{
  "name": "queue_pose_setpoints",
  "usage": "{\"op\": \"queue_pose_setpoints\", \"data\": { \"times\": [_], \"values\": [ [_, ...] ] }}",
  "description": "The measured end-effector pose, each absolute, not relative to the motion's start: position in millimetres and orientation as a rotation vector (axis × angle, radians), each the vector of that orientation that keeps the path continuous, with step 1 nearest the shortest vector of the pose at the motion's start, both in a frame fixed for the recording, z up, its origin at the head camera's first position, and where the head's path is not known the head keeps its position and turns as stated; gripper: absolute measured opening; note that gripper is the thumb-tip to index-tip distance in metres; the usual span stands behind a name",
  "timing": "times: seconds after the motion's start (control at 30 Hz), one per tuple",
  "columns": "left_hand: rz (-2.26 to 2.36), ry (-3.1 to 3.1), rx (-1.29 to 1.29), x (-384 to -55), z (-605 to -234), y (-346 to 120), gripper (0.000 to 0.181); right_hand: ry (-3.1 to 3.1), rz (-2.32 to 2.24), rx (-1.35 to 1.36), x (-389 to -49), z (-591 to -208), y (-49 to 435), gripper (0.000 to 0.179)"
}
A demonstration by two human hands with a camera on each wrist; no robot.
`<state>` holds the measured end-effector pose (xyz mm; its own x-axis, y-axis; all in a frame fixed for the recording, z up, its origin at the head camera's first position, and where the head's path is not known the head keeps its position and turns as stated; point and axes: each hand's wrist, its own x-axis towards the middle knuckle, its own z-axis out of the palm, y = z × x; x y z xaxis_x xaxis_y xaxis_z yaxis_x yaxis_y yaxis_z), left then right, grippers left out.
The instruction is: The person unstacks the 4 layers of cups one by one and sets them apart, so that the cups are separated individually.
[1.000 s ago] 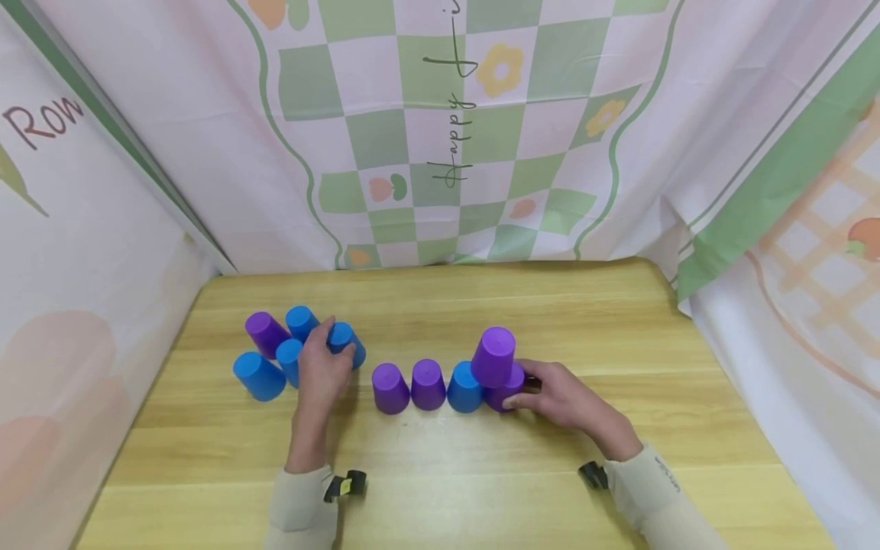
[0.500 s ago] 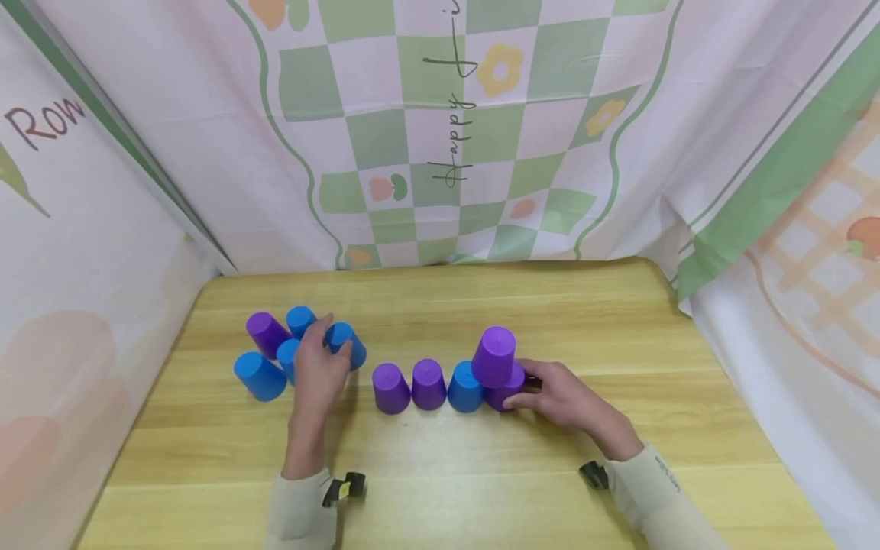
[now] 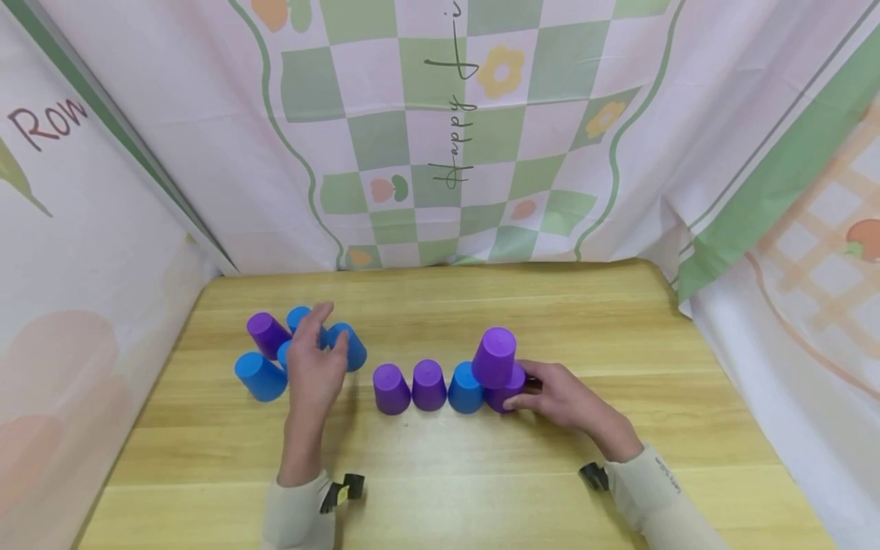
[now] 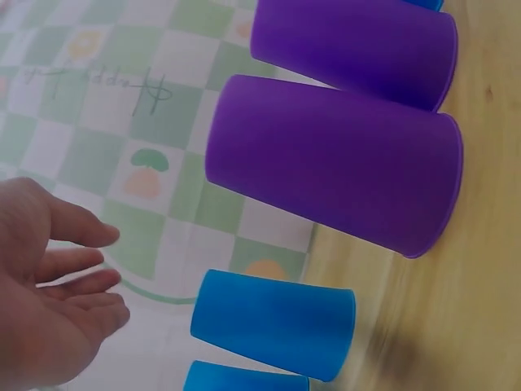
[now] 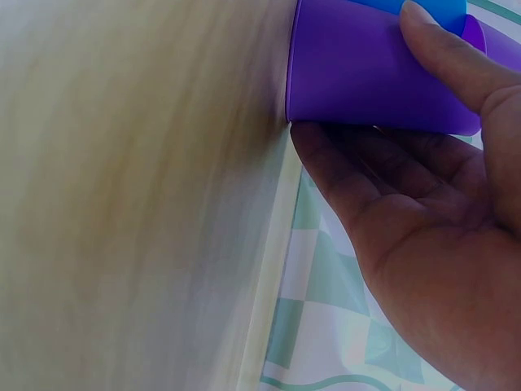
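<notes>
Right fingers [image 5: 330,163] grip a tapered purple cup [image 5: 350,73] — plastic, seemingly.

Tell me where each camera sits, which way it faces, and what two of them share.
Head: worn on the head, looking forward and down at the cups on the table; left hand, right hand and both sleeves show.
Left wrist: worn there, facing purple cups, blue cups and checked cloth, turned sideways; the left hand shows.
Right wrist: worn there, facing the held purple cup, also sideways; the right hand shows.
Shared: head and right wrist both show that held purple cup and the right hand.
</notes>
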<state>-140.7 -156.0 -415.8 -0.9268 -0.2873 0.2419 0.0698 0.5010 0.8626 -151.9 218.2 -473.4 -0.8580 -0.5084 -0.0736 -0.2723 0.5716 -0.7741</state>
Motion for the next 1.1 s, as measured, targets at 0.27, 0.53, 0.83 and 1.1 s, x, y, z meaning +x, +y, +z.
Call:
{"op": "queue_pose_setpoints", "data": {
  "times": [0.27,0.53,0.83,1.1],
  "values": [
    [-1.503,-2.343,-0.217,-138,-413,-152,0.052,2.537,-1.160,-0.639,-151,-473,218,0.037],
    [-1.585,-2.565,-0.421,-135,-409,-147,0.054,2.529,-1.167,-0.633,-151,-472,218,0.035],
    [-1.574,-2.830,-0.416,-131,-410,-138,0.053,2.527,-1.148,-0.629,-151,-471,217,0.037],
    [-1.431,-2.940,-0.446,-129,-411,-130,0.051,2.515,-1.158,-0.624,-151,-470,216,0.035]
  ]
}}
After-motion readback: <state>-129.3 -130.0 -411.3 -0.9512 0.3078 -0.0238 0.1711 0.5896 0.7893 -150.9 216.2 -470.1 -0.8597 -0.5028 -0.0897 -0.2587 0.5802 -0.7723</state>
